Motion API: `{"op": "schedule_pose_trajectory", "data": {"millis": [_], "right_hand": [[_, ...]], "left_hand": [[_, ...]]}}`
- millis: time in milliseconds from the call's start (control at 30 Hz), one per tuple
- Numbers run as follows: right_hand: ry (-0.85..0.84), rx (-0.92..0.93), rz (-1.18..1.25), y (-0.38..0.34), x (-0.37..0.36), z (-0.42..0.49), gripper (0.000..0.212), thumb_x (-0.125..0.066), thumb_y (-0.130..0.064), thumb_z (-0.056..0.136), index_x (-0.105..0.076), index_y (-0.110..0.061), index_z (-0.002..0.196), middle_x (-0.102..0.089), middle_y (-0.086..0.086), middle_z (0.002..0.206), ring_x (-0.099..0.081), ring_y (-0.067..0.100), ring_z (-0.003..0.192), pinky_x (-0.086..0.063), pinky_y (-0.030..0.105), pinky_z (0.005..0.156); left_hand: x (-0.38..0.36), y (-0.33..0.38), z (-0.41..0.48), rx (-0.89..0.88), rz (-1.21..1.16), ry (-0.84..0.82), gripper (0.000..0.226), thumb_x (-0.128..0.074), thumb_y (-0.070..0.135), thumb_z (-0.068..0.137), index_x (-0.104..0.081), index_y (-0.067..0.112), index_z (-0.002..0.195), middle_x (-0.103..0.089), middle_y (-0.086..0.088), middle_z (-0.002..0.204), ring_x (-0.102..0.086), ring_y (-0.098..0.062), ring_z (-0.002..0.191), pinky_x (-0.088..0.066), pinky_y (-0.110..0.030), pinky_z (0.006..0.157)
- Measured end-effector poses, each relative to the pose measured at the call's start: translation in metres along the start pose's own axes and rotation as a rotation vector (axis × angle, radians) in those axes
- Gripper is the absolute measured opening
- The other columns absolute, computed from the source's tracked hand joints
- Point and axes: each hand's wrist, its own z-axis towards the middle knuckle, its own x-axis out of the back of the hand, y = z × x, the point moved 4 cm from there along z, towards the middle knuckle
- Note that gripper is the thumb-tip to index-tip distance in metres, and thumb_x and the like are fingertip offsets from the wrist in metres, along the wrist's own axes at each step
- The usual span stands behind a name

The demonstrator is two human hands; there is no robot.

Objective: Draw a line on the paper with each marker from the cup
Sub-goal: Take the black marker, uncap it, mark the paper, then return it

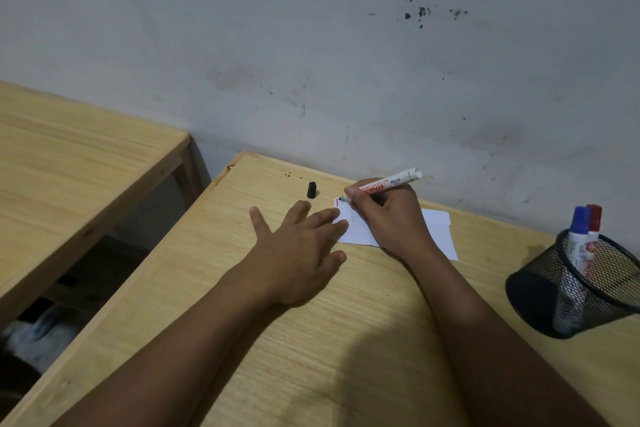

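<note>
A white sheet of paper lies on the wooden desk near the wall. My right hand grips a white marker with red lettering, its black tip touching the paper's far left corner beside a short red mark. My left hand lies flat with spread fingers, its fingertips pressing the paper's left edge. The marker's black cap stands on the desk behind my left hand. A black mesh cup at the right holds a blue-capped marker and a red-capped marker.
The desk's back edge runs along a stained grey wall. A second wooden table stands to the left across a gap, with dark clutter on the floor below it.
</note>
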Motion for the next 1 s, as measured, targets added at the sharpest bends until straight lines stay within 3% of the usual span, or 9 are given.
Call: {"op": "schedule_pose_trajectory", "data": {"millis": [500, 733, 833, 1000], "right_hand": [[-0.026, 0.012, -0.039, 0.002, 0.002, 0.001, 0.032, -0.064, -0.041, 0.094, -0.075, -0.011, 0.09, -0.07, -0.005, 0.075, -0.067, 0.009, 0.07, -0.045, 0.017, 0.063], [-0.011, 0.009, -0.018, 0.003, 0.001, 0.001, 0.032, -0.066, -0.041, 0.094, -0.076, -0.011, 0.097, -0.073, -0.004, 0.079, -0.069, 0.008, 0.071, -0.047, 0.014, 0.062], [0.031, 0.04, 0.042, 0.0, 0.003, -0.002, 0.031, -0.067, -0.038, 0.094, -0.076, -0.009, 0.094, -0.073, -0.003, 0.077, -0.068, -0.001, 0.069, -0.047, 0.009, 0.056], [0.157, 0.176, 0.103, -0.012, 0.012, -0.016, 0.018, -0.07, -0.027, 0.093, -0.072, -0.015, 0.08, -0.07, -0.004, 0.071, -0.067, 0.004, 0.068, -0.052, 0.015, 0.058]], "left_hand": [[-0.002, 0.0, 0.001, -0.007, 0.006, 0.009, 0.053, -0.029, 0.054, 0.1, -0.022, 0.039, 0.151, -0.009, 0.014, 0.166, 0.004, -0.021, 0.152, 0.003, -0.084, 0.102], [-0.002, -0.001, 0.0, 0.002, 0.007, 0.009, 0.054, -0.029, 0.054, 0.1, -0.021, 0.04, 0.151, -0.01, 0.014, 0.166, 0.005, -0.021, 0.153, 0.003, -0.083, 0.103], [-0.001, 0.0, 0.0, 0.01, 0.003, 0.001, 0.054, -0.029, 0.055, 0.1, -0.022, 0.04, 0.152, -0.008, 0.014, 0.166, 0.005, -0.02, 0.153, 0.006, -0.083, 0.104], [-0.002, -0.001, -0.001, 0.005, -0.021, 0.03, 0.054, -0.031, 0.055, 0.1, -0.024, 0.04, 0.151, -0.011, 0.015, 0.165, 0.004, -0.019, 0.153, 0.006, -0.082, 0.104]]}}
